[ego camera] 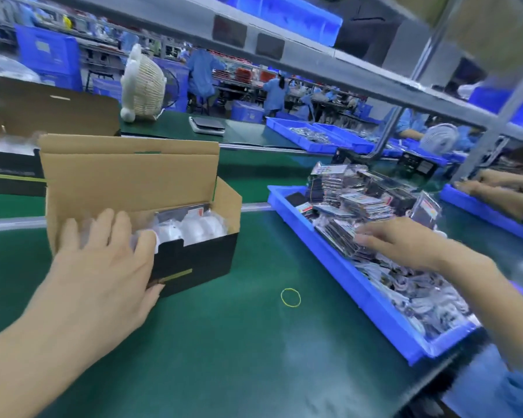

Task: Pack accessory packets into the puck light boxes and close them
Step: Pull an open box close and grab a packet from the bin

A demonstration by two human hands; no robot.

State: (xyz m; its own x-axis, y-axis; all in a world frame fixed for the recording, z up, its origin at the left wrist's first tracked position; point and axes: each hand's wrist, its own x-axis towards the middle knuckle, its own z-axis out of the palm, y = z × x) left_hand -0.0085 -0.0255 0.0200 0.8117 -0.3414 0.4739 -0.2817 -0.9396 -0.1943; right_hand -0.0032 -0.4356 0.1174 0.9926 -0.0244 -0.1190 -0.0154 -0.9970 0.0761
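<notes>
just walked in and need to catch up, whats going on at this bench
A person is packing boxes at a green bench. Their left hand steadies an open puck light box, lid up, white pucks showing inside. Their right hand reaches into a blue tray onto a pile of accessory packets. A yellow rubber band lies between box and tray.

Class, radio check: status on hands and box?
Left hand steadying open box. Right hand on packets in blue tray. Nothing in the way.
</notes>
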